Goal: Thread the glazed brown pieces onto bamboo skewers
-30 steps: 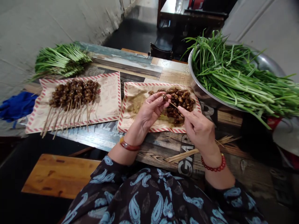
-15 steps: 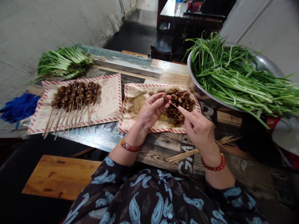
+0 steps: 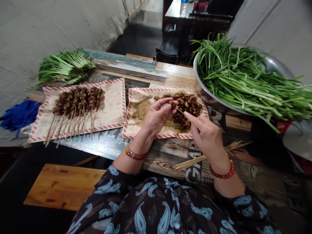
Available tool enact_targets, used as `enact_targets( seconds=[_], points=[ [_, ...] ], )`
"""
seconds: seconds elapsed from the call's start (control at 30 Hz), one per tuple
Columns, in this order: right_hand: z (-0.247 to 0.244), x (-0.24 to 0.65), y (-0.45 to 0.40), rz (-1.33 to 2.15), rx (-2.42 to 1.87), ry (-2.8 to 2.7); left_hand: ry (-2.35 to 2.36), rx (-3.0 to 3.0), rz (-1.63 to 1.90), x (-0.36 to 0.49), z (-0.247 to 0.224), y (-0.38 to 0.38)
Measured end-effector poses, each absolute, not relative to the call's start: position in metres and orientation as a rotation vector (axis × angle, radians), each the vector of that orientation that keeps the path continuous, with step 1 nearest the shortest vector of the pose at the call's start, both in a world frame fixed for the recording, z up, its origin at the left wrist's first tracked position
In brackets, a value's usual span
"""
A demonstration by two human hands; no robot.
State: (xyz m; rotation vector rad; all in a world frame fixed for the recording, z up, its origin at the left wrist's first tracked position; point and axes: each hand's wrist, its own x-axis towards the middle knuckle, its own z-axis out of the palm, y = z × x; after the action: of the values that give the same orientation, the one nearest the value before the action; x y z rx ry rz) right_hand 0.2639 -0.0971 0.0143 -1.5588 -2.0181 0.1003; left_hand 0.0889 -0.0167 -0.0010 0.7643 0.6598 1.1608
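Between the fingertips of my left hand (image 3: 157, 113) is a small round brown glossy food piece (image 3: 172, 104). My right hand (image 3: 206, 130) pinches a thin wooden skewer (image 3: 179, 111), its tip meeting that piece; how deep it goes is hidden. Beneath both hands lies a striped-edge paper sheet (image 3: 131, 130) with a heap of the same brown pieces (image 3: 188, 105). On another such sheet (image 3: 113, 97) to the left, several loaded skewers (image 3: 76, 100) lie side by side, sticks toward me. Loose skewers (image 3: 191, 162) rest on the table near my right wrist.
A metal bowl (image 3: 198, 76) piled with long green chives (image 3: 243, 84) stands at the right, stalks overhanging its rim. More chives (image 3: 63, 66) lie at the far left, above a blue cloth-like thing (image 3: 18, 115). A wooden bench (image 3: 63, 187) sits below left; another table (image 3: 174, 11) stands beyond.
The view has shifted very slightly. Both hands keep nearly the same pose, with the brown piece in the left and the skewer in the right.
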Motion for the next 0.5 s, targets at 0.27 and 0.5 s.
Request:
enact_targets(
  seconds=[0.27,0.5],
  points=[
    [0.0111,0.2633,-0.0956,0.099,-1.494,-1.989,0.622,0.745,1.132,0.0912,-0.0014,-0.0186],
    [0.01,0.263,-0.0955,0.07,-1.47,-1.983,0.609,0.755,1.109,0.094,-0.0005,-0.0215]
  ],
)
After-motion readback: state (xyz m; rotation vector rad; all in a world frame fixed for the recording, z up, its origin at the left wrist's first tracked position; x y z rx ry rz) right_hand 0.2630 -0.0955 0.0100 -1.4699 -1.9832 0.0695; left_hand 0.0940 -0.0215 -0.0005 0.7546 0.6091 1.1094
